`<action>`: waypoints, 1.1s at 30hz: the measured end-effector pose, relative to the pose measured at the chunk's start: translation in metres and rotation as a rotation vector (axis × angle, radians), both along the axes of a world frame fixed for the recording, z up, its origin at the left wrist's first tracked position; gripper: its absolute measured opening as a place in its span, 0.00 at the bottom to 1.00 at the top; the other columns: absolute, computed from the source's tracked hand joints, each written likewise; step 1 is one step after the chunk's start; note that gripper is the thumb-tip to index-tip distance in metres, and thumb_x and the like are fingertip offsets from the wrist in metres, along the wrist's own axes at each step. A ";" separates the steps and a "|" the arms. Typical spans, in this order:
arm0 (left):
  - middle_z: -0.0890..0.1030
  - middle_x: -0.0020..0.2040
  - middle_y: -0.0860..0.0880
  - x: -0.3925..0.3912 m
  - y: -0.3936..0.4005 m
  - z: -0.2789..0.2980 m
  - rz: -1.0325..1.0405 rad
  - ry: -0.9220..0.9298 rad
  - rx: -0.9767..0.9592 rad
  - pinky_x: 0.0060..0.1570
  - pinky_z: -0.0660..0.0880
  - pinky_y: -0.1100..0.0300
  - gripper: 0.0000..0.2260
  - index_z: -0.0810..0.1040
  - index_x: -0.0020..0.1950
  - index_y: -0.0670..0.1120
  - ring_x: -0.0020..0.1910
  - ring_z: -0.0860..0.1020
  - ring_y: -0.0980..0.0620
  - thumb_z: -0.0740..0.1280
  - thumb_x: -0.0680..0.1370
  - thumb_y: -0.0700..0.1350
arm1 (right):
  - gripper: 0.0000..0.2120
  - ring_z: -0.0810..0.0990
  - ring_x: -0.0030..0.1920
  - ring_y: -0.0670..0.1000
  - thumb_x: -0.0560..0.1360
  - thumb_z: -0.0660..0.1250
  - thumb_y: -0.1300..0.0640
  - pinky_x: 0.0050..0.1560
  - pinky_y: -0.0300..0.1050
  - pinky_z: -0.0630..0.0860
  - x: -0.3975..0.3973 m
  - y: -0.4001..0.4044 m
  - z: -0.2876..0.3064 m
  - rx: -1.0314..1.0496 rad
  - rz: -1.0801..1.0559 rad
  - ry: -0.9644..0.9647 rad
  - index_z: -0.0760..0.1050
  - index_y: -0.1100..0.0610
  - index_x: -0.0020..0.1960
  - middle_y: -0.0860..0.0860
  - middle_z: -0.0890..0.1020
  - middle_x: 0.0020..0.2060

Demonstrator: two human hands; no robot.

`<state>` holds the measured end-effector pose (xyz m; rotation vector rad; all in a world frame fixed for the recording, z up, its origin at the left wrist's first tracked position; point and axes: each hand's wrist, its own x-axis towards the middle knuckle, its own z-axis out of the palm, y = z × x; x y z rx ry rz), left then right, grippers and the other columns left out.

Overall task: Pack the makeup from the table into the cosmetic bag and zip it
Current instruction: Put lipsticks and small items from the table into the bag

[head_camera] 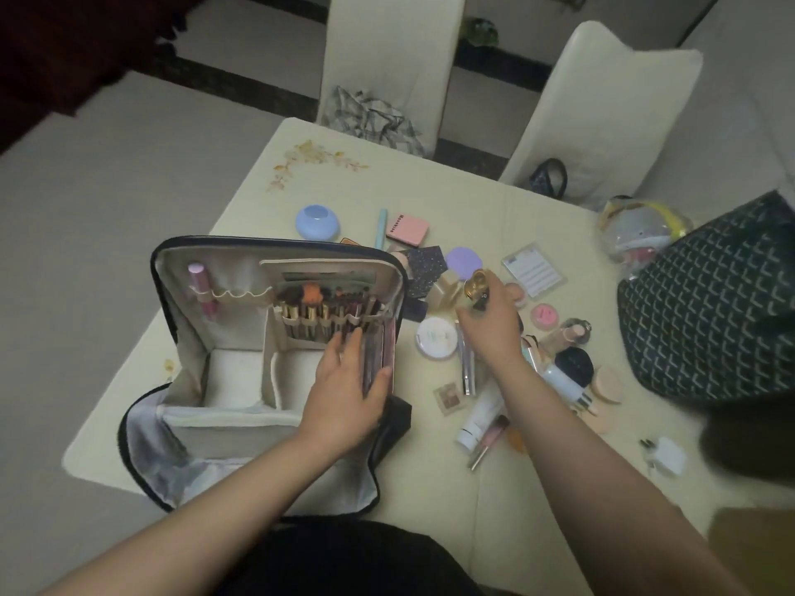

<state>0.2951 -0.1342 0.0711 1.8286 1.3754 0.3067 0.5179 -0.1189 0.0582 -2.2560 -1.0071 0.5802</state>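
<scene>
The black cosmetic bag lies open on the table, its cream lid up with brushes and a pink tube in the loops. My left hand grips flat pinkish palettes standing at the bag's right wall. My right hand is above the loose makeup, closed on a small gold-capped bottle. Around it lie a white round compact, a white tube, a pink palette, a blue jar and a purple puff.
A dark patterned bag stands at the table's right edge, with a clear pouch holding a plush toy behind it. Two cream chairs stand at the far side. A white charger lies near the right front.
</scene>
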 end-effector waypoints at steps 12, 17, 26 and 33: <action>0.58 0.75 0.44 -0.001 -0.012 0.000 0.090 0.042 0.032 0.71 0.57 0.55 0.29 0.55 0.77 0.45 0.75 0.54 0.48 0.60 0.79 0.54 | 0.18 0.76 0.52 0.62 0.78 0.53 0.62 0.46 0.48 0.71 0.032 0.032 -0.020 -0.121 0.133 -0.127 0.65 0.58 0.68 0.62 0.76 0.53; 0.58 0.75 0.43 0.005 -0.008 0.005 0.000 0.030 0.081 0.71 0.53 0.59 0.29 0.56 0.76 0.44 0.75 0.52 0.49 0.61 0.79 0.51 | 0.19 0.76 0.53 0.61 0.78 0.55 0.62 0.47 0.49 0.72 0.017 0.008 0.010 -0.005 0.088 -0.132 0.66 0.58 0.68 0.61 0.77 0.54; 0.65 0.73 0.45 -0.017 0.005 0.010 -0.104 -0.023 0.037 0.64 0.65 0.57 0.29 0.54 0.76 0.44 0.70 0.66 0.47 0.61 0.79 0.51 | 0.21 0.80 0.43 0.46 0.69 0.67 0.58 0.48 0.43 0.77 -0.042 -0.060 0.137 0.345 0.057 -0.052 0.73 0.39 0.59 0.43 0.80 0.43; 0.80 0.46 0.48 -0.083 0.026 0.002 -0.182 0.181 0.553 0.41 0.69 0.55 0.20 0.81 0.53 0.46 0.47 0.77 0.45 0.56 0.73 0.54 | 0.26 0.79 0.53 0.43 0.72 0.67 0.63 0.55 0.37 0.76 -0.111 -0.047 0.137 0.301 0.513 0.131 0.69 0.44 0.66 0.43 0.78 0.55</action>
